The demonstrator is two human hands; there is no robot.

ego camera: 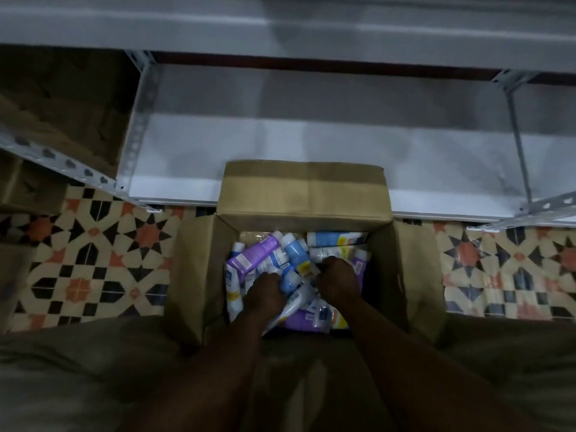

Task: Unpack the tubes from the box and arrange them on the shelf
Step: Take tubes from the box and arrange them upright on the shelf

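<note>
An open cardboard box (305, 194) stands on the floor in front of me, its flaps folded outward. Inside lies a jumble of several tubes: purple ones (252, 255), blue ones (296, 254) and white ones (335, 237). Both my hands are down in the box among them. My left hand (265, 296) has its fingers curled round a white tube (291, 305) that slants down-left. My right hand (338, 280) grips tubes near the box's middle; its fingers are hidden under the knuckles. The white metal shelf (280, 151) lies just beyond the box.
The shelf's lower board is bare, with perforated grey uprights at left (140, 120) and right (519, 135). Another shelf board runs across the top. Brown cartons (62, 104) fill the rack at left. Patterned floor tiles (93, 260) flank the box. My knees frame the bottom.
</note>
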